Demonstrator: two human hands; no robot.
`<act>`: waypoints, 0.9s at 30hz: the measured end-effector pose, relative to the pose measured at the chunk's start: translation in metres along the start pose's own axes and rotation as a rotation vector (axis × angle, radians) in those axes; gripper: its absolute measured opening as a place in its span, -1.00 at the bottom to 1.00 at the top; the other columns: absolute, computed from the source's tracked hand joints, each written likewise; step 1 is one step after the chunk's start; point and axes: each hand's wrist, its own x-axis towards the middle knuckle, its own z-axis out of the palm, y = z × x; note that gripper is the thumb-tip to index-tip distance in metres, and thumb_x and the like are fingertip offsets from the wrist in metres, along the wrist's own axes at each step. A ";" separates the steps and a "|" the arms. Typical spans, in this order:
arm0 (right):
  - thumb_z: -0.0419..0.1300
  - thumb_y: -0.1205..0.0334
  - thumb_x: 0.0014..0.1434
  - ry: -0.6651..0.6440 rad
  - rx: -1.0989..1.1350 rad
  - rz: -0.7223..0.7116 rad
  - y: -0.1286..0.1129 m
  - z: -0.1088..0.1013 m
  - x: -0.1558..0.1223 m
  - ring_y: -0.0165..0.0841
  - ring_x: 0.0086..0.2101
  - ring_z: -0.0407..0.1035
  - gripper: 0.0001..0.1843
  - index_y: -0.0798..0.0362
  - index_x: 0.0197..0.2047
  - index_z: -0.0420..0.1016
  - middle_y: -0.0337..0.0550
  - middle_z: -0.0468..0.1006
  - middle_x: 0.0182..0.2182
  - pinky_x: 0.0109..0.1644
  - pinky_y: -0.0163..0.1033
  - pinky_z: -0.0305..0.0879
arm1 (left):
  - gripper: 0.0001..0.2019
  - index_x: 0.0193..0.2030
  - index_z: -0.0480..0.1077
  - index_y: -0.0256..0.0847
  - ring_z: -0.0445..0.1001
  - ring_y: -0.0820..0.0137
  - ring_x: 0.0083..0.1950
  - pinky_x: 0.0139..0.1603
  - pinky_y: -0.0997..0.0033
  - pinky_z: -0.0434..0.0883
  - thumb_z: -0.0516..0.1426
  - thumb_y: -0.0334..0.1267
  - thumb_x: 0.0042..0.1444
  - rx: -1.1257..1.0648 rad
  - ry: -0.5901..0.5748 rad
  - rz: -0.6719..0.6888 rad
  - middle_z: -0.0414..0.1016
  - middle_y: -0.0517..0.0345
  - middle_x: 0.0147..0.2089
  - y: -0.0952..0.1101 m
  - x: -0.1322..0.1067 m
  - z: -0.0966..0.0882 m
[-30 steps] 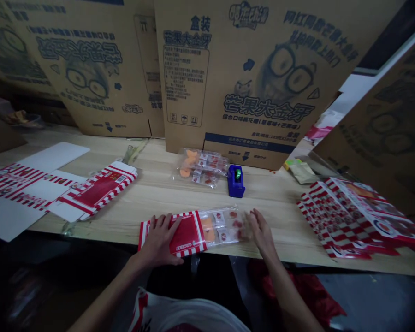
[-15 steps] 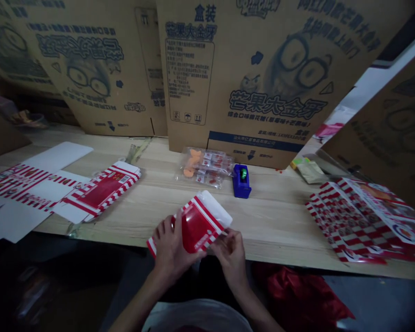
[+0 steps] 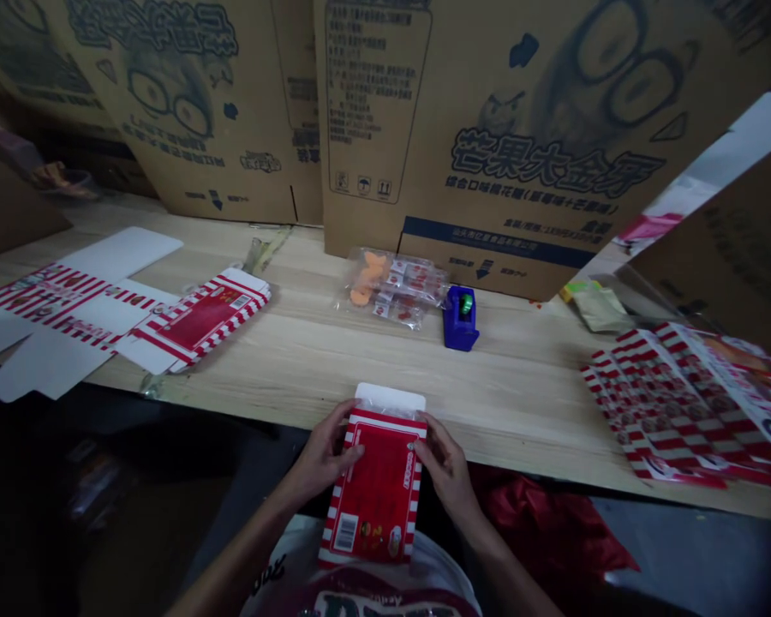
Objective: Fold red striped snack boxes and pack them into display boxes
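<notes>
A red and white striped carton box (image 3: 377,484) stands lengthways between my hands at the near edge of the wooden table (image 3: 520,394), its white top flap (image 3: 391,398) sticking up and away from me. My left hand (image 3: 325,454) grips the box's left side near the top, fingers curled on it. My right hand (image 3: 446,463) grips the right side the same way. The box's lower end hangs over my lap.
A clear bag of orange and red sweets (image 3: 391,287) and a blue tape dispenser (image 3: 461,317) lie mid-table. Flat striped cartons lie at the left (image 3: 199,321) and in a stack at the right (image 3: 687,403). Large cardboard boxes (image 3: 488,128) wall the back.
The sweets bag that lay half out of the box is no longer visible. Both hands lifted the box off the table, turned it lengthways and drew it toward me.
</notes>
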 end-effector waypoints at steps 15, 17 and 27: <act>0.33 0.15 0.02 -0.057 0.137 0.074 -0.026 0.016 0.027 -0.33 -0.35 0.38 -0.72 0.01 -0.17 0.51 -0.24 0.46 -0.39 -0.26 -0.26 0.34 | -0.64 -0.13 0.27 -0.14 0.37 0.46 -0.32 -0.29 0.48 0.32 0.27 -0.24 -0.06 -0.130 0.164 -0.005 0.31 0.29 -0.34 0.022 0.018 -0.011; 0.30 0.14 0.07 -0.066 0.054 -0.016 -0.026 0.017 0.027 -0.32 -0.32 0.39 -0.86 0.03 -0.33 0.57 -0.20 0.47 -0.38 -0.20 -0.24 0.34 | -0.72 -0.14 0.37 -0.18 0.41 0.39 -0.24 -0.22 0.40 0.35 0.24 -0.19 0.01 -0.017 0.046 0.004 0.36 0.21 -0.30 0.024 0.017 -0.020; 0.25 0.05 0.15 -0.195 -0.147 -0.074 -0.029 0.001 0.034 -0.28 -0.24 0.46 -0.77 0.03 -0.32 0.59 -0.11 0.59 -0.29 -0.15 -0.21 0.36 | -0.73 -0.37 0.58 -0.23 0.41 0.38 -0.31 -0.26 0.40 0.33 0.20 -0.05 0.08 0.262 -0.008 0.073 0.46 0.09 -0.36 0.034 0.017 -0.033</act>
